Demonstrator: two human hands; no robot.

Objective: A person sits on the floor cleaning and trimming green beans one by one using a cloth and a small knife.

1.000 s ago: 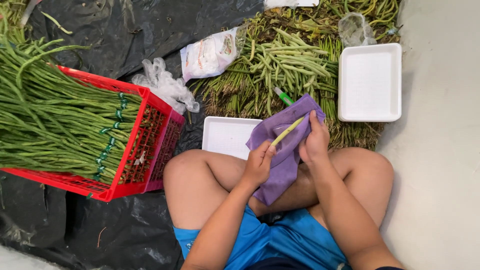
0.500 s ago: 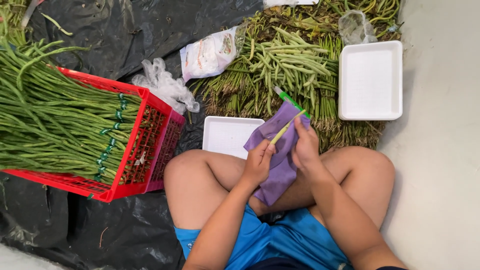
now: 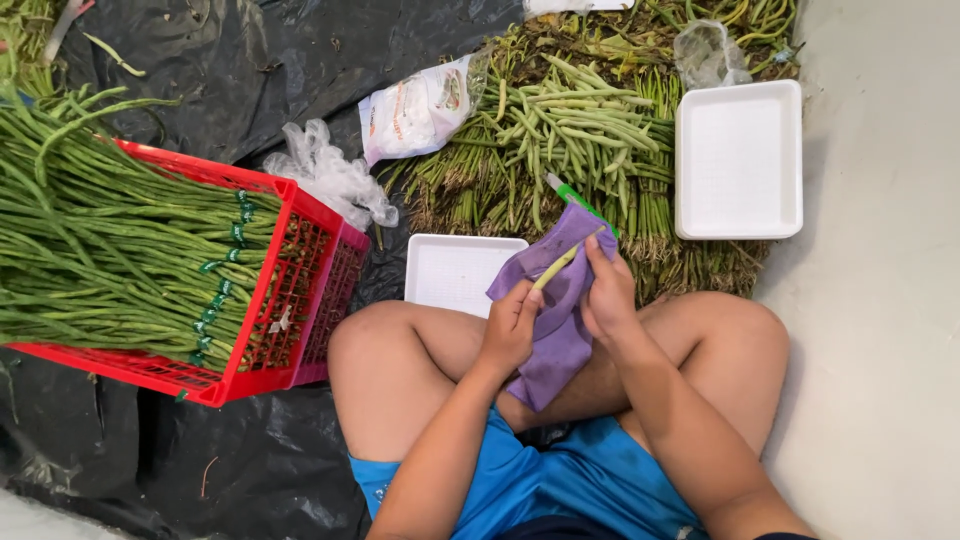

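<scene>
red crate (image 3: 300,300) blocks left, bean pile (image 3: 560,130) ahead, open floor (image 3: 880,350) right, tray (image 3: 455,270) betw knees

Pale floor (image 3: 880,350) – black plastic sheet (image 3: 200,60) spread left

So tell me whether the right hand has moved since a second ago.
Yes. The right hand slid toward the left hand, nearer the small white tray, still on the purple cloth.

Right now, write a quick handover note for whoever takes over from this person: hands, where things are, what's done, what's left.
Left hand grips a long bean against the purple cloth on the lap.
Right hand presses the cloth over the bean.
White tray by the knees and white tray on the right hold nothing.
Bean pile lies ahead; red crate is full.
Done: nothing trayed.
Left: the pile.
</scene>
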